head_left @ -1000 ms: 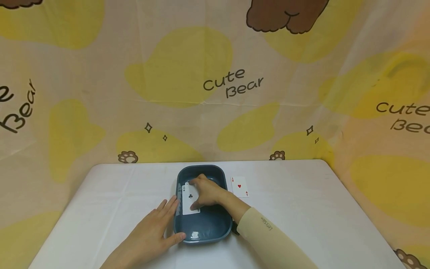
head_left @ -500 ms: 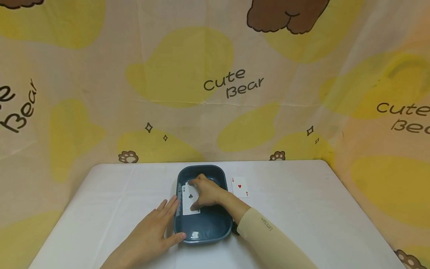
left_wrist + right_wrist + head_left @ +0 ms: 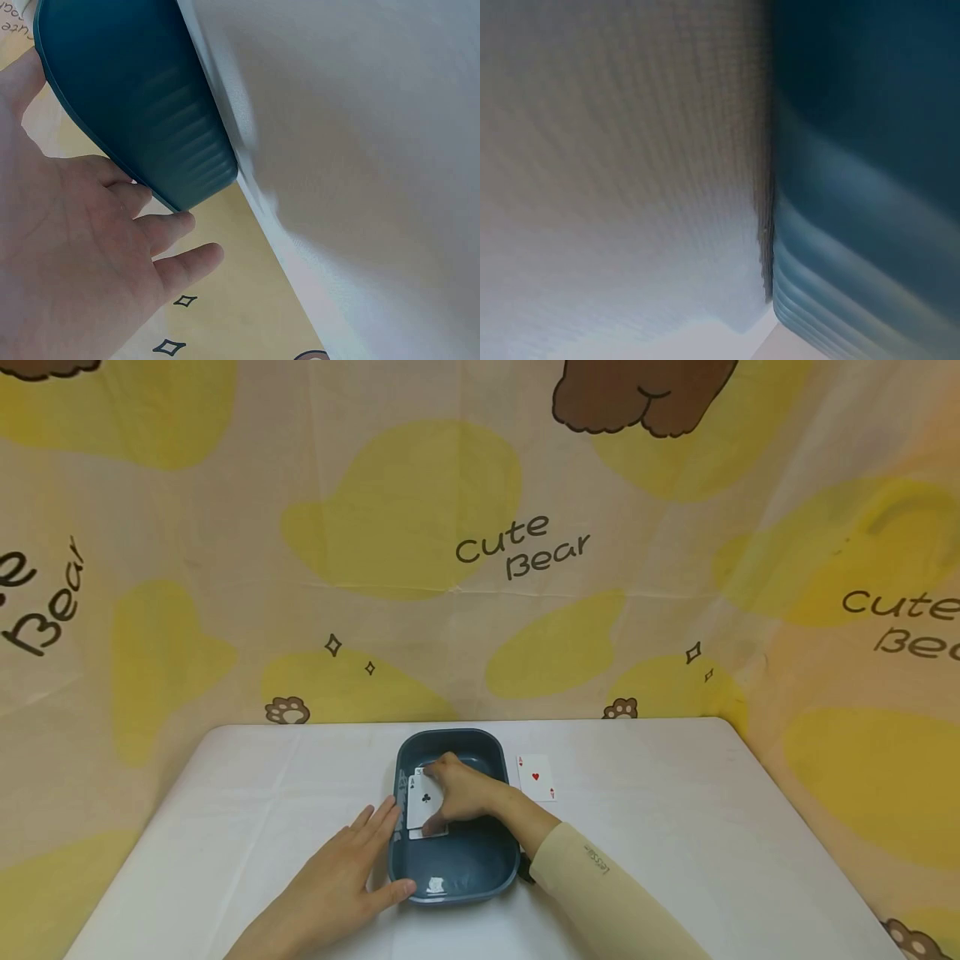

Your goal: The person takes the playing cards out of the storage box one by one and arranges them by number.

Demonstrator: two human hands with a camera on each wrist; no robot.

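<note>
In the head view, a dark blue rectangular dish [image 3: 468,868] with rounded corners stands on the white table. My right hand [image 3: 467,789] reaches into it and grips an ace of clubs [image 3: 422,802] between thumb and fingers at its two ends. Edges of at least one more playing card [image 3: 427,833] show beneath the ace. My left hand [image 3: 341,868] rests against the dish's left side, fingers straight and thumb at the near corner. In the left wrist view those fingers [image 3: 169,232] lie along the rim of the dish [image 3: 135,97].
An ace of hearts [image 3: 536,778] lies face up on the table [image 3: 675,827], just right of the dish. A printed cloth [image 3: 405,510] hangs behind the table. In the right wrist view the dish's ribbed outer wall [image 3: 870,247] is close to the camera.
The near edge of the ace of clubs has shifted away from me, uncovering a strip of the card beneath. My right thumb moved with it. The left hand and dish stay put.
</note>
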